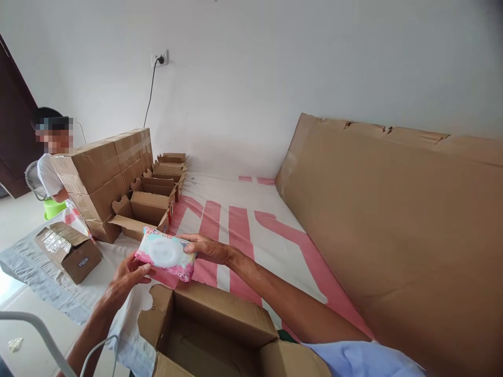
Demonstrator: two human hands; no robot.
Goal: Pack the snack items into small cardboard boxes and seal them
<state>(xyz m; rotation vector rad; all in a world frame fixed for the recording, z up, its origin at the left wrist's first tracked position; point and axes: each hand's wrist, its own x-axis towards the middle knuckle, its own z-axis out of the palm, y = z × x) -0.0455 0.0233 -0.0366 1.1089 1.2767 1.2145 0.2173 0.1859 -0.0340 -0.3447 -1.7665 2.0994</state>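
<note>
Both my hands hold a soft pack of wet wipes [167, 253], pink and pale with a round white lid on top. My left hand [128, 275] grips its near left end, thumb on top. My right hand [208, 247] holds the far right end. The pack hovers just above the far flap of a large open cardboard box [214, 327] in front of me. Beyond the pack a row of small open cardboard cartons [147, 209] runs toward the wall.
Sealed brown boxes [100, 173] are stacked left of the cartons. A taped box [68, 251] lies at the left. A big cardboard sheet [393, 225] leans on the right wall. Another person [51, 167] sits behind the stack. A pink-and-white cloth [243, 230] covers the floor.
</note>
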